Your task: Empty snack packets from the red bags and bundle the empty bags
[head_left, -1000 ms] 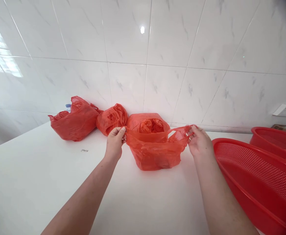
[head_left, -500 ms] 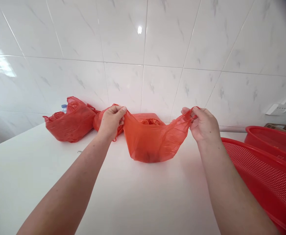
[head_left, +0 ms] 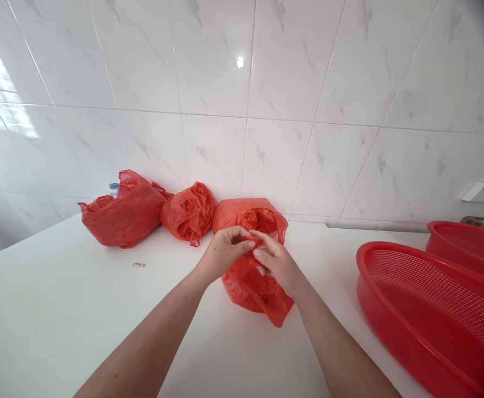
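a: where was the handled item?

b: a thin, translucent red plastic bag (head_left: 258,290) sat on the flat white tabletop (head_left: 225,348), directly in front of the landmark: a wide-mouthed red plastic bag (head_left: 236,211) with crumpled red film inside. whether the two bags touched, i could not tell.

a: state of the fingers?

b: left hand (head_left: 224,251): thumb and forefinger closed, gripping gathered film at the top of the translucent bag. right hand (head_left: 278,262): thumb and forefinger closed on the same gather, tips close to those of the left; remaining fingers partly hidden. a loose flap of the bag pointed toward the wearer.

a: left of the landmark?

b: just beside it, a rounded, wrinkled red plastic bundle (head_left: 188,210). further left, a larger, lumpy red plastic bag (head_left: 121,221), with a blue-capped clear bottle (head_left: 114,188) partly hidden behind.

a: and right?

b: well apart from it, a large red plastic basket with mesh sides (head_left: 375,308); past that, a second red plastic basket (head_left: 440,243), cut off by the view's edge.

a: behind the landmark?

b: a glossy white tiled wall (head_left: 283,72), grey-veined.
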The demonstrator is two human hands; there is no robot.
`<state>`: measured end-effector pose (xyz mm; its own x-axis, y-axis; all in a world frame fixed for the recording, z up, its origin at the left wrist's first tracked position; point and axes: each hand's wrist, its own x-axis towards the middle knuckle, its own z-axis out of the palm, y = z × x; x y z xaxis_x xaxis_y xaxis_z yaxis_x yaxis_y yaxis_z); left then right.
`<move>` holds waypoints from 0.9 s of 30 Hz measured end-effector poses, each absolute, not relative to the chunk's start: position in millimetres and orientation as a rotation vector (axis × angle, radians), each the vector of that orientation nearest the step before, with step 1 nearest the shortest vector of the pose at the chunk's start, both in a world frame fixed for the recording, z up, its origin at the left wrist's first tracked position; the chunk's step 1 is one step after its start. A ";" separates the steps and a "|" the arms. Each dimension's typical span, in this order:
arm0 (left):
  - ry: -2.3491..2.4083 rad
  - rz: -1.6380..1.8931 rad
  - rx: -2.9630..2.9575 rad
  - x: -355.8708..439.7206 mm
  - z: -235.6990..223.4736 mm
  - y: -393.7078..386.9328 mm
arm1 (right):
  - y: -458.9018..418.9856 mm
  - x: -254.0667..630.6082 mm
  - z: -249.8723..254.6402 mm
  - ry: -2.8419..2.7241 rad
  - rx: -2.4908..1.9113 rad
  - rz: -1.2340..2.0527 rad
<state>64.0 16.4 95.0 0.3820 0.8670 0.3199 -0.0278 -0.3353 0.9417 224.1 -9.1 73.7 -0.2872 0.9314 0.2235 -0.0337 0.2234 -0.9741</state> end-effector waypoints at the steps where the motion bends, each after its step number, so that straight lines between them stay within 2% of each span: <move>1: 0.746 1.098 1.650 65.8 89.8 17.2 | -6.9 222.3 69.1 -1.572 -0.885 1.272; 3: 0.764 1.107 1.650 69.0 77.3 17.5 | -1.0 219.8 60.0 -1.593 -0.916 1.292; 6: 0.897 1.314 1.727 72.0 54.9 12.9 | 7.1 218.2 48.4 -1.446 -1.027 1.290; 9: 1.029 1.483 2.084 72.9 33.1 6.5 | 11.4 216.8 40.7 -1.289 -1.084 1.346; 17: 1.222 1.289 2.697 66.4 5.9 9.8 | 13.3 220.6 28.7 -1.323 -1.024 1.465; 22: 1.282 1.416 2.463 60.1 -4.7 12.8 | 9.6 233.6 30.4 -1.493 -0.859 1.552; 27: 1.214 1.439 2.276 57.8 -11.2 15.2 | 8.0 237.0 29.3 -1.603 -0.925 1.465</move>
